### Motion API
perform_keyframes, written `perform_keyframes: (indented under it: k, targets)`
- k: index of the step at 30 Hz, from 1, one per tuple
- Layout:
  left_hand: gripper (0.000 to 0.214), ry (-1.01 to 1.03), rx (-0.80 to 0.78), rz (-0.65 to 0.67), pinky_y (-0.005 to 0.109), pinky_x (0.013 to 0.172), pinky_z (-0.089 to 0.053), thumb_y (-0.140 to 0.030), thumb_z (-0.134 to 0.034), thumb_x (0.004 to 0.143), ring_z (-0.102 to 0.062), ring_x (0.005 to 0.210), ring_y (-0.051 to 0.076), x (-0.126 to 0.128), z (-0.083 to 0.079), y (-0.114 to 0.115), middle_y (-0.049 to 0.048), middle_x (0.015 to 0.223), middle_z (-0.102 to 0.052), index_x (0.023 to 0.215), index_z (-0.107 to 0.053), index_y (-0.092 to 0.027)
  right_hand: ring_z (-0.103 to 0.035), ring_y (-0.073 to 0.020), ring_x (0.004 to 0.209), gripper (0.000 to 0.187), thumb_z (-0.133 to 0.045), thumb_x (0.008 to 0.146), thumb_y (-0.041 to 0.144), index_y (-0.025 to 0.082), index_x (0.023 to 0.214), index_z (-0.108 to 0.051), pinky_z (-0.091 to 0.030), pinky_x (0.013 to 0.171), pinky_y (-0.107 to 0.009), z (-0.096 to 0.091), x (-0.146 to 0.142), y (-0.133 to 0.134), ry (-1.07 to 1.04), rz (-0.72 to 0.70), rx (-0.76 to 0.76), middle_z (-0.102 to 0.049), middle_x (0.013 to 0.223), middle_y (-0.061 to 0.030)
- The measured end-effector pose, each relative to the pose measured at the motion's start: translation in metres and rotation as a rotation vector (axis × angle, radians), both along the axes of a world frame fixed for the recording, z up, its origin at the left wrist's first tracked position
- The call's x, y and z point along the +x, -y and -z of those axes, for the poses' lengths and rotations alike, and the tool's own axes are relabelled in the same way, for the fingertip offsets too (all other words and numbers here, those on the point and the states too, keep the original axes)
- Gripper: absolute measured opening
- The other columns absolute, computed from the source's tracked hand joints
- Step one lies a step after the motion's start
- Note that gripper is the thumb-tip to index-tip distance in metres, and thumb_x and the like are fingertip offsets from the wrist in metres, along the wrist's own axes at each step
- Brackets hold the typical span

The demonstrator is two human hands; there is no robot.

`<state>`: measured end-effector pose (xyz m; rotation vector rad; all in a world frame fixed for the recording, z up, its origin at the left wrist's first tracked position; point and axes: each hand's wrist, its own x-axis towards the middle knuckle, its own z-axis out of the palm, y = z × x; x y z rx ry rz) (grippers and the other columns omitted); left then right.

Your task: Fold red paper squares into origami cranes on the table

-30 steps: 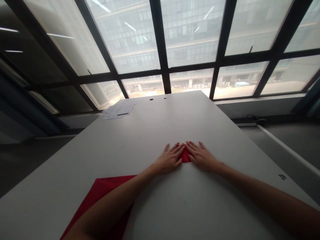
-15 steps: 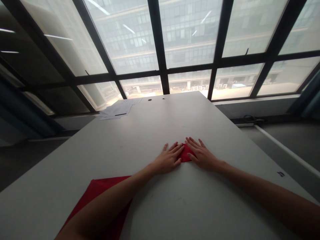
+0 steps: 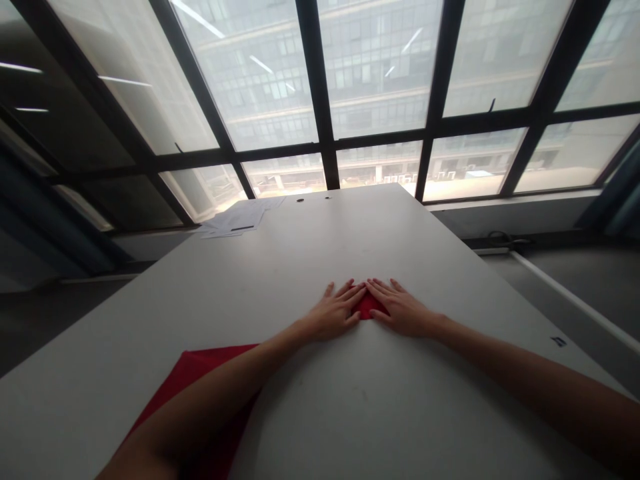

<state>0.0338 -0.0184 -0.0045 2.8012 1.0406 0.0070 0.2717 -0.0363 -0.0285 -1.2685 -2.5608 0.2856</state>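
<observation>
A small red piece, folded cloth or paper (image 3: 367, 307), lies flat on the white table (image 3: 320, 247); I cannot tell its material. My left hand (image 3: 336, 312) rests over its left side, palm down, fingers stretched out. From the right, my right hand (image 3: 399, 309) lies flat on the other side of the piece, its fingers extended too. The fingertips of both hands nearly meet at the far edge, and the red shows between them. Beneath my left forearm spreads a larger red sheet (image 3: 200, 367), partly hidden by the arm.
White papers (image 3: 235, 219) lie at the table's far left, with a dark thin object (image 3: 243, 228) on them. A small dark mark (image 3: 559, 342) sits near the right edge. Large windows (image 3: 380, 67) rise beyond the table, and a cable (image 3: 505, 237) lies on the right.
My right hand has shifted slightly left over the small red piece, bringing its fingertips closer to those of my left hand. Less of the piece's far edge shows.
</observation>
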Motion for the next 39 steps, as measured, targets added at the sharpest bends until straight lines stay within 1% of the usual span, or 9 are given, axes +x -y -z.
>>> perform_keyframes:
  k: [6, 12, 17, 21, 24, 27, 31, 34, 39]
  targets:
    - [0.066, 0.011, -0.007, 0.011, 0.057, 0.119, -0.003, -0.050, -0.029, 0.103, -0.006, 0.153, 0.024, 0.000, -0.001, 0.000, 0.0044, 0.165, -0.011, 0.158, 0.001, -0.030, -0.019, -0.0259, 0.150, 0.072, -0.034, 0.099, 0.056, 0.017, 0.157, -0.019, -0.012, 0.122, -0.052, -0.001, -0.001, 0.001, 0.026, 0.017, 0.016, -0.023, 0.162, -0.0100]
    - [0.066, 0.010, 0.024, 0.000, 0.058, 0.120, -0.005, -0.050, -0.030, 0.102, -0.009, 0.153, 0.026, -0.001, 0.003, -0.001, 0.0043, 0.165, -0.013, 0.158, -0.002, -0.031, -0.019, -0.0281, 0.150, 0.074, -0.029, 0.099, 0.060, 0.017, 0.158, -0.017, -0.012, 0.121, -0.054, -0.001, 0.001, 0.002, 0.052, 0.085, 0.017, -0.023, 0.161, -0.0111]
    - [0.066, -0.003, 0.031, 0.004, 0.059, 0.119, -0.006, -0.049, -0.032, 0.102, -0.008, 0.153, 0.026, -0.001, 0.003, -0.002, 0.0036, 0.165, -0.013, 0.158, -0.003, -0.031, -0.017, -0.0276, 0.150, 0.078, -0.023, 0.098, 0.065, 0.015, 0.157, -0.017, -0.012, 0.122, -0.054, -0.001, 0.012, 0.001, 0.072, 0.062, -0.002, -0.019, 0.162, -0.0123]
    - [0.067, -0.010, 0.019, 0.013, 0.061, 0.119, -0.004, -0.046, -0.034, 0.101, -0.007, 0.153, 0.026, -0.001, 0.000, -0.001, 0.0032, 0.165, -0.013, 0.158, -0.003, -0.030, -0.018, -0.0279, 0.150, 0.076, -0.023, 0.099, 0.063, 0.015, 0.157, -0.018, -0.013, 0.121, -0.055, 0.000, 0.018, 0.000, 0.061, 0.073, 0.004, -0.021, 0.161, -0.0133]
    - [0.068, 0.013, -0.003, 0.056, 0.058, 0.121, -0.002, -0.045, -0.037, 0.101, -0.006, 0.153, 0.026, -0.001, -0.003, 0.002, 0.0015, 0.165, -0.013, 0.158, -0.003, -0.032, -0.015, -0.0273, 0.151, 0.070, -0.026, 0.101, 0.056, 0.016, 0.157, -0.016, -0.012, 0.122, -0.054, -0.001, 0.018, 0.003, 0.013, 0.085, 0.062, -0.017, 0.162, -0.0116]
    - [0.069, 0.042, -0.019, 0.108, 0.055, 0.122, -0.002, -0.044, -0.039, 0.100, -0.006, 0.153, 0.025, -0.001, -0.007, 0.005, 0.0004, 0.164, -0.013, 0.158, -0.003, -0.032, -0.012, -0.0243, 0.151, 0.065, -0.032, 0.102, 0.046, 0.021, 0.158, -0.011, -0.009, 0.123, -0.051, -0.005, 0.019, 0.009, -0.024, -0.026, 0.095, -0.013, 0.164, -0.0075]
    - [0.067, 0.036, -0.031, 0.129, 0.054, 0.122, -0.004, -0.043, -0.042, 0.100, -0.008, 0.152, 0.025, -0.001, -0.009, 0.006, 0.0007, 0.164, -0.014, 0.158, -0.010, -0.033, -0.019, -0.0209, 0.150, 0.067, -0.040, 0.101, 0.048, 0.026, 0.158, -0.011, -0.012, 0.124, -0.044, -0.014, 0.021, 0.013, -0.036, -0.212, 0.003, -0.018, 0.163, -0.0042]
    - [0.067, 0.036, -0.025, 0.122, 0.053, 0.123, -0.004, -0.044, -0.043, 0.100, -0.009, 0.152, 0.025, -0.001, -0.008, 0.006, 0.0014, 0.164, -0.016, 0.158, -0.012, -0.033, -0.022, -0.0222, 0.149, 0.071, -0.044, 0.099, 0.052, 0.027, 0.158, -0.013, -0.012, 0.124, -0.044, -0.018, 0.022, 0.014, -0.048, -0.228, -0.016, -0.019, 0.162, -0.0049]
    - [0.065, 0.030, -0.019, 0.116, 0.050, 0.123, -0.004, -0.046, -0.041, 0.100, -0.009, 0.152, 0.024, 0.000, -0.008, 0.005, 0.0013, 0.164, -0.017, 0.158, -0.013, -0.033, -0.020, -0.0226, 0.150, 0.073, -0.040, 0.099, 0.056, 0.025, 0.158, -0.009, -0.010, 0.124, -0.045, -0.017, 0.020, 0.014, -0.023, -0.209, -0.012, -0.017, 0.163, -0.0059]
